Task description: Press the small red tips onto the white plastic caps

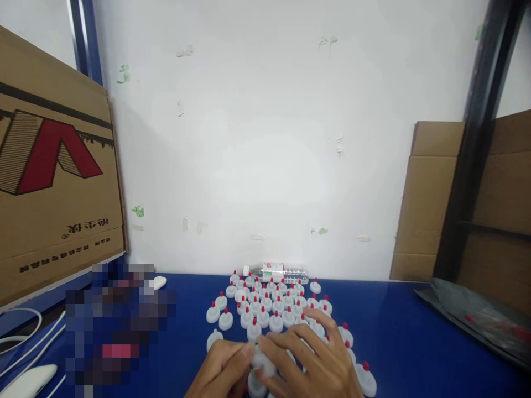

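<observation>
My left hand (226, 365) is closed at the lower middle, its thumb and fingertips pinching the edge of a slightly blurred white plastic cap (264, 363). From the other side, the thumb and index finger of my right hand (319, 356) grip the same cap, while its other fingers spread out over more caps. Beyond my hands stand many white caps with red tips, among them one red-tipped cap (254, 330). Beside my left hand is a cap without a red tip (214, 339). Another white cap (257, 385) lies just below the held one. My right hand hides several caps.
A clear plastic bottle (274, 272) lies on its side at the wall behind the caps. A printed cardboard box (58, 166) and white cables (33, 354) are at the left of the blue table (398, 326). A grey plastic bag (468, 315) lies at the right.
</observation>
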Motion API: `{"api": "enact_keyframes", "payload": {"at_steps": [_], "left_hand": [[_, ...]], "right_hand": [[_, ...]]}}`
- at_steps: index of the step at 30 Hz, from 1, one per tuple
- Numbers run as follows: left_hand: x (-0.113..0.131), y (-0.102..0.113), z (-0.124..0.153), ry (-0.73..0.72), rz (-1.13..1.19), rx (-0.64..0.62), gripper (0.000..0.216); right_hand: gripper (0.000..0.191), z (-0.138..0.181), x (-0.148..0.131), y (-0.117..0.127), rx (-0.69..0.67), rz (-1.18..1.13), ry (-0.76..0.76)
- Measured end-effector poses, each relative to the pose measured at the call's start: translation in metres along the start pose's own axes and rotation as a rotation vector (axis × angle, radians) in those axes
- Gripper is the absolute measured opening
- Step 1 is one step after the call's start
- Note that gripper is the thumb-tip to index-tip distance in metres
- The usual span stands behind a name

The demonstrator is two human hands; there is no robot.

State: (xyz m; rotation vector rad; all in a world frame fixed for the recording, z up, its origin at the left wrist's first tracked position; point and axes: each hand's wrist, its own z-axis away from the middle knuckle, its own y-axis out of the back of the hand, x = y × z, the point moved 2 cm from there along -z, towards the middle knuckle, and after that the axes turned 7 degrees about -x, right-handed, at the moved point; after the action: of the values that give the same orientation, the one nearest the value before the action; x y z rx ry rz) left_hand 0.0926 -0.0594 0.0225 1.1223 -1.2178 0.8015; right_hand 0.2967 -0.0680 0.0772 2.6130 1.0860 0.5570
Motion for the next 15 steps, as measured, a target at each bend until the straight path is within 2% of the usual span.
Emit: {"api": "enact_keyframes", "payload": {"at_steps": [2,3,4,6,8,10,13,15], "left_hand": [[0.009,0.011,-0.004,-0.027,0.014,-0.024,0.069],[0.015,0.02,-0.005,-0.1,-0.029,0.061,0.068],[0.022,0.028,-0.005,-0.211,-0.107,0.175,0.063],[0.033,0.036,-0.005,-0.384,-0.406,0.2,0.055],[0.038,0.034,-0.004,-0.506,-0.732,0.169,0.043],[0.037,0.029,-0.003,-0.537,-0.96,0.114,0.028],[0.032,0.022,-0.003,-0.52,-1.092,0.002,0.011],[0.029,0.023,-0.002,-0.522,-1.116,-0.055,0.017]], "right_hand": [[0.016,0.0,0.021,0.013,0.048,0.044,-0.061],[0.012,0.0,0.033,0.018,-0.009,0.094,-0.128],[0.01,0.0,0.042,0.023,-0.02,0.139,-0.173],[0.014,0.0,0.051,0.028,-0.041,0.133,-0.208],[0.01,0.0,0.046,0.026,-0.063,0.06,-0.194],[0.008,0.0,0.033,0.018,-0.092,-0.02,-0.159],[0.012,0.002,0.02,0.01,-0.124,-0.064,-0.125],[0.014,0.003,0.021,0.009,-0.137,-0.054,-0.127]]}}
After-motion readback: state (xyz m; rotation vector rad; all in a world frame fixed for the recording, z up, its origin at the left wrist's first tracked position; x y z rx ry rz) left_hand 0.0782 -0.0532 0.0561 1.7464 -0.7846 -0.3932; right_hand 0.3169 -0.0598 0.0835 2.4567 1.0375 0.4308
